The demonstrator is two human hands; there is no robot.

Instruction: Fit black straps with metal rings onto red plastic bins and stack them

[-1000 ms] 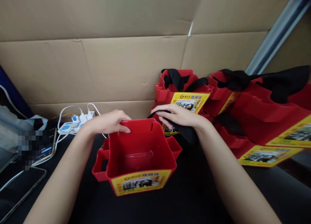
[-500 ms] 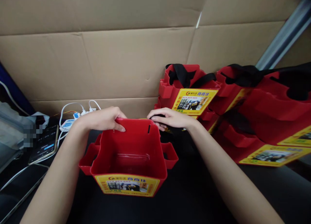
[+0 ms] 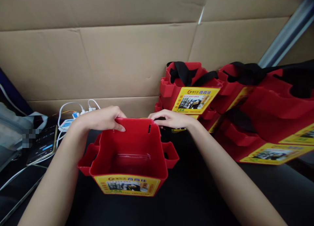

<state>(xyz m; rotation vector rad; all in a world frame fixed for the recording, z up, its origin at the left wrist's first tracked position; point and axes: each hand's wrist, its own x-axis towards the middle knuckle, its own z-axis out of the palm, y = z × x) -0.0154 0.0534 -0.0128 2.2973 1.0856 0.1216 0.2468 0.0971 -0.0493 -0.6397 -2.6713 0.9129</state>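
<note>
A red plastic bucket (image 3: 130,147) with a yellow label stands open on the black table in front of me. My left hand (image 3: 100,119) grips its far rim at the left, fingers curled over the edge. My right hand (image 3: 171,119) is at the far right corner of the rim, fingers closed over a black strap that is mostly hidden behind the bucket wall, near a slot (image 3: 149,128).
Red buckets with black straps (image 3: 188,88) are stacked at the back right; more lie tipped at the right (image 3: 267,121). A cardboard wall (image 3: 122,56) stands behind. A white power strip with chargers (image 3: 71,120), a phone (image 3: 41,147) and cables lie at the left.
The bucket has shifted slightly left and toward me. My right hand has drawn the black strap down behind the bucket's far rim, so little of it shows now.
</note>
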